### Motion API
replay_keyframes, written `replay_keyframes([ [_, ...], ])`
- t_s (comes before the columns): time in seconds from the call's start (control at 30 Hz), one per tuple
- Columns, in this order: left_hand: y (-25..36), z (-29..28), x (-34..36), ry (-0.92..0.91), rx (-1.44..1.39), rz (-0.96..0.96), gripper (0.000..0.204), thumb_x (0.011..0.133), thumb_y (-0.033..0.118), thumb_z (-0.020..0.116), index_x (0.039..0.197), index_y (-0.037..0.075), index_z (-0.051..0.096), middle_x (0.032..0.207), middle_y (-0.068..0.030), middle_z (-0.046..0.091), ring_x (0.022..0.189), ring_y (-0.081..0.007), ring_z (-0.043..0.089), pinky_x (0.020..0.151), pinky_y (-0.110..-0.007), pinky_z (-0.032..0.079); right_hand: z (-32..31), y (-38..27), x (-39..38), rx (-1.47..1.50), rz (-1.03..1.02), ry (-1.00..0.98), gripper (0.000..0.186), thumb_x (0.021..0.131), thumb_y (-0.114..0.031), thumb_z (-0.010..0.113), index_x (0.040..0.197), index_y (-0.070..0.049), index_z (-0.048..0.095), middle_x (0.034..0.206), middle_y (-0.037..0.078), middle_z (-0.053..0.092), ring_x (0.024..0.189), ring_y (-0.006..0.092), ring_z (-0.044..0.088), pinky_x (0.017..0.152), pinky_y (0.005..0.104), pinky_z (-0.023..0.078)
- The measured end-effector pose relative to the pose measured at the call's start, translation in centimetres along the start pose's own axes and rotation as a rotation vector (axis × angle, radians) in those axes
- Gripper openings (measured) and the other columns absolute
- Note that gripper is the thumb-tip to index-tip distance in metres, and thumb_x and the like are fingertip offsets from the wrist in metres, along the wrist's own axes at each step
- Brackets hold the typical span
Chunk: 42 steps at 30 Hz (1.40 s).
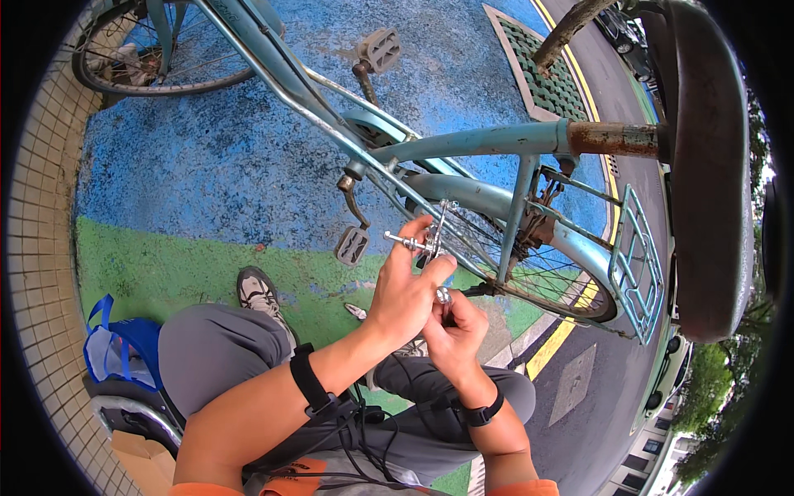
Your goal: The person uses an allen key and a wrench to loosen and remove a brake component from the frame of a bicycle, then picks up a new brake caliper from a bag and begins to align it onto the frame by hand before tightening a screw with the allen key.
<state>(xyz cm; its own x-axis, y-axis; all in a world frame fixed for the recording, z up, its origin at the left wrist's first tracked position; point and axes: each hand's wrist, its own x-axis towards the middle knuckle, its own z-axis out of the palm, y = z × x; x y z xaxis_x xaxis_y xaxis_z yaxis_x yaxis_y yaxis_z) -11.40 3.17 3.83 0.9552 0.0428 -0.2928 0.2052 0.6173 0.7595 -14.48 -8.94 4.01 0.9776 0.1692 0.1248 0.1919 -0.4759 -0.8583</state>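
Blue open-topped fabric bag (124,351) at eight o'clock, its depths unclear. At ten, a spoked black-tyred front wheel (165,88) is cut off above. Near centre, the left hand (403,291), wrist angled toward one o'clock, pinches a silver metal bracket with a threaded bolt (432,240), partly finger-hidden. Just beside, at five, the curled right hand (457,335) pinches a small rounded silver piece (444,295); whether they join, I cannot tell.

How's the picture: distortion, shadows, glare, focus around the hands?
Head view throughout: fisheye curves the beige tiles near the left rim; diffuse daylight, no hard shadows on left hand or right hand; small highlights on the silver metal assembly, fairly sharp, though fine details are too small to judge.
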Motion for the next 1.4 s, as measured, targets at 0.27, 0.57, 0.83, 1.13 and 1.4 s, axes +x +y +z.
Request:
replay_keyframes([
  [0.27, 2.9, -0.5, 0.4, 0.065, -0.068, -0.168, 0.05, 0.09, 0.021, 0.056, 0.136, 0.006, 0.046, 0.112, -0.0056, 0.06, 0.102, -0.014, 0.057, 0.084, -0.031, 0.05, 0.2, -0.3, 0.6, 0.221, 0.077, -0.09, 0.02, 0.085, -0.003, 0.073, 0.104, 0.001, 0.07, 0.061, -0.007, 0.049, 0.054, 0.0005, 0.042, 0.049, 0.0193, 0.031],
  [0.57, 2.3, -1.5, 1.0, 0.016, -0.27, -0.119, 0.045, 0.095, 0.031, 0.05, 0.135, 0.012, 0.049, 0.12, -0.0074, 0.06, 0.113, -0.0175, 0.055, 0.091, -0.038, 0.047, 0.0, -0.7, 1.3, 0.469, 0.195, -0.113, 0.048, 0.084, -0.001, 0.074, 0.128, 0.002, 0.056, 0.07, -0.006, 0.048, 0.058, -0.0004, 0.039, 0.051, 0.0172, 0.028],
  [0.83, 2.2, -1.6, 1.3, -0.076, -0.29, -0.18, 0.055, 0.096, 0.048, 0.044, 0.138, 0.014, 0.048, 0.123, -0.0064, 0.059, 0.115, -0.0169, 0.053, 0.09, -0.035, 0.045, 0.5, -0.3, -0.1, 0.284, 0.181, -0.124, 0.046, 0.079, -0.003, 0.081, 0.119, 0.001, 0.059, 0.06, -0.008, 0.041, 0.053, -0.0008, 0.034, 0.048, 0.0183, 0.025],
  [1.13, 3.0, -0.8, 0.9, -0.091, -0.087, -0.146, 0.058, 0.097, 0.049, 0.051, 0.146, 0.018, 0.042, 0.123, 0.0002, 0.054, 0.118, -0.0139, 0.047, 0.094, -0.035, 0.037, -0.9, -1.0, 0.4, 0.467, 0.246, -0.012, 0.027, 0.086, -0.002, 0.07, 0.11, 0.004, 0.06, 0.067, -0.007, 0.048, 0.059, 0.0005, 0.04, 0.055, 0.0189, 0.031],
  [1.4, 3.3, -0.7, 0.8, -0.091, 0.007, -0.141, 0.061, 0.097, 0.047, 0.055, 0.149, 0.018, 0.039, 0.119, 0.0023, 0.054, 0.115, -0.0127, 0.047, 0.094, -0.036, 0.037, -1.4, -0.7, 0.8, 0.582, 0.302, 0.027, 0.022, 0.087, 0.003, 0.067, 0.109, 0.004, 0.061, 0.068, -0.008, 0.047, 0.058, -0.0002, 0.041, 0.052, 0.0175, 0.03],
])
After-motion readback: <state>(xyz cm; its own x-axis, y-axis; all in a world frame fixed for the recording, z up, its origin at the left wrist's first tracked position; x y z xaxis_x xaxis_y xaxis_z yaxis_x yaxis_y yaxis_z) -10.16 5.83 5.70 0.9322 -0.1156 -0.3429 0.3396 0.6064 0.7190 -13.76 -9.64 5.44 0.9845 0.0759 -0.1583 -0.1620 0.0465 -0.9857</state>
